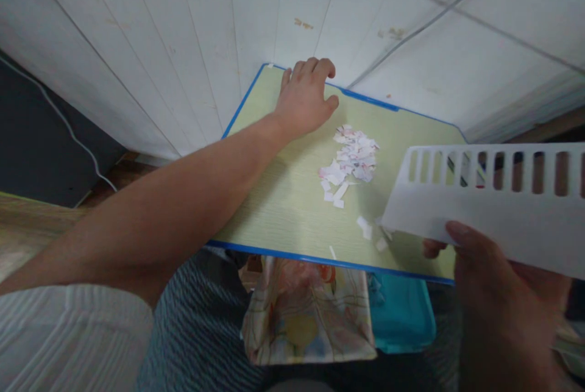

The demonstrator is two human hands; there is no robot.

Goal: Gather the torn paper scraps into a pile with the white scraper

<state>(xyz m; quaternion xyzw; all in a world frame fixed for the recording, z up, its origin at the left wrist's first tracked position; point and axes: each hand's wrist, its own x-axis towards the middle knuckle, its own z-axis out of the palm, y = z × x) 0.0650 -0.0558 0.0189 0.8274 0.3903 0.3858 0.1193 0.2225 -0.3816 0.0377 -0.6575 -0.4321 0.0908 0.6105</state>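
My right hand grips the lower edge of a white slotted plastic panel, held tilted over the right side of a small table. The tabletop is pale yellow-green with a blue rim. A pile of torn paper scraps lies near its middle. Several loose scraps are scattered toward the near edge, close to the panel's left corner. My left hand rests at the table's far edge, fingers bent at the rim and thumb apart, with nothing seen in it.
White plank walls stand right behind the table, with a grey cable running along one. Below the near edge are a patterned fabric bag and a turquoise plastic container. A dark panel stands at left.
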